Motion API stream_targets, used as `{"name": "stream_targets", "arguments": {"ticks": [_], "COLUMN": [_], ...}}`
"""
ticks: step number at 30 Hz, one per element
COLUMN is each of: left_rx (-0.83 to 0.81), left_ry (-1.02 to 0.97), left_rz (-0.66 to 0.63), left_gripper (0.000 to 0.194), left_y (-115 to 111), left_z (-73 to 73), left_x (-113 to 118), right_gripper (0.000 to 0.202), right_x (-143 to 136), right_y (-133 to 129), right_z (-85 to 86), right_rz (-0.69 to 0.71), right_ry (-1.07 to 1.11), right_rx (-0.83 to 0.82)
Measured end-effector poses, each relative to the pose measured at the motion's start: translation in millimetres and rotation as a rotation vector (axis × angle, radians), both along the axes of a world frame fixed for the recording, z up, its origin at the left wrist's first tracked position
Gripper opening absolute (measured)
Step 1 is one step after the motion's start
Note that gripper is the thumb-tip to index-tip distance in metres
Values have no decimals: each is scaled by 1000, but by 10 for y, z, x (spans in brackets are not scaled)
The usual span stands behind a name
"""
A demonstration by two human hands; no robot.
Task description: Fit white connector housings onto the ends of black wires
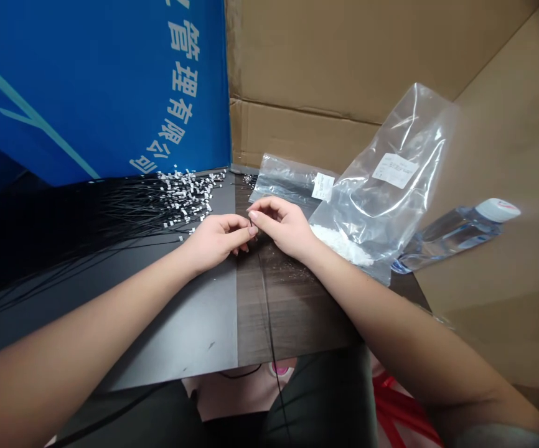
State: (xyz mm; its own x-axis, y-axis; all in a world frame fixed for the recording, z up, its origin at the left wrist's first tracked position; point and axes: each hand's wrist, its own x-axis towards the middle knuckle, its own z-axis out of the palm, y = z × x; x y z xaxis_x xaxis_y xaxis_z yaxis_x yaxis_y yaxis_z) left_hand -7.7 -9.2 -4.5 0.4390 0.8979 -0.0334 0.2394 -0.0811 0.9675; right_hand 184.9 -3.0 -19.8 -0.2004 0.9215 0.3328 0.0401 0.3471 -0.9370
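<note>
Both hands meet fingertip to fingertip over the dark wood part of the table. A thin black wire [266,298] runs up from below the table's front edge to my left hand [218,241], which pinches it between thumb and fingers. The wire's short upper end shows between the two thumbs. My right hand [288,229] is closed in a pinch at that end; whatever its fingertips hold is too small to make out. Beside my right wrist lies a clear plastic bag [367,205] with many small white pieces [342,242] in its bottom.
On the left lies a big bundle of black wires [111,208] with small white connectors [188,193] at their ends. A flatter clear bag [288,177] with a label lies at the back. A water bottle [456,233] leans at right. Cardboard walls [344,56] and a blue panel [101,74] enclose the table.
</note>
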Motion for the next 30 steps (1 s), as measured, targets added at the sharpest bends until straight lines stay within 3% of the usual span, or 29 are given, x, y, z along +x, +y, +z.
{"name": "stream_targets", "arguments": {"ticks": [12, 20, 30], "left_rx": [-7, 104, 114], "left_ry": [-29, 18, -27], "left_rz": [18, 25, 79], "left_gripper": [32, 23, 16], "left_y": [41, 21, -7], "left_z": [-21, -47, -16], "left_x": [-31, 21, 104], "right_gripper": [27, 30, 30], "right_x": [53, 82, 124], "right_y": [19, 16, 31], "right_z": [-13, -6, 42], "right_rz": [50, 36, -13], "right_ry": [47, -57, -103], "right_rx": [-152, -28, -61]}}
